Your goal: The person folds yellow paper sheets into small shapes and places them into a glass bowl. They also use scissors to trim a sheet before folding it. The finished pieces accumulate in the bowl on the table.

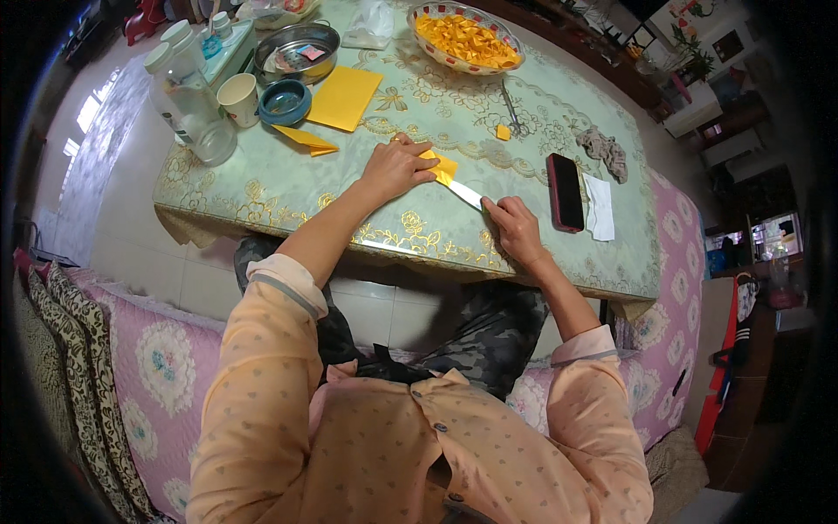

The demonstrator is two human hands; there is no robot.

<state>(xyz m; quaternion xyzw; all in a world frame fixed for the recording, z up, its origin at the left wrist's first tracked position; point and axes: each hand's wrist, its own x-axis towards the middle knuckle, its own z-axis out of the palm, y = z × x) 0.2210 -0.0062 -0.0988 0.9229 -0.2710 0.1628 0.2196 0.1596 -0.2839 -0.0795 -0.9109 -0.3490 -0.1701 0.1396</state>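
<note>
My left hand [397,167] lies on a folded piece of yellow paper [444,168], its fingers pressing the paper to the table. My right hand [517,226] grips the handle of a knife [467,196], whose blade reaches to the paper's lower edge; whether it lies inside a fold I cannot tell. Left of my left hand is a folded yellow strip [304,139], with a larger yellow sheet or stack [346,98] behind it. A small yellow square [503,132] lies beside metal scissors [511,111]. A glass bowl [419,51] farther back holds many folded yellow paper pieces.
A blue-green bowl [285,102], paper cup [238,99], metal basin [297,52] and clear jars [196,124] stand at the left. To the right lie a phone [565,192], white tissue [599,207] and crumpled cloth [603,154]. The table's front edge [419,252] is near my forearms.
</note>
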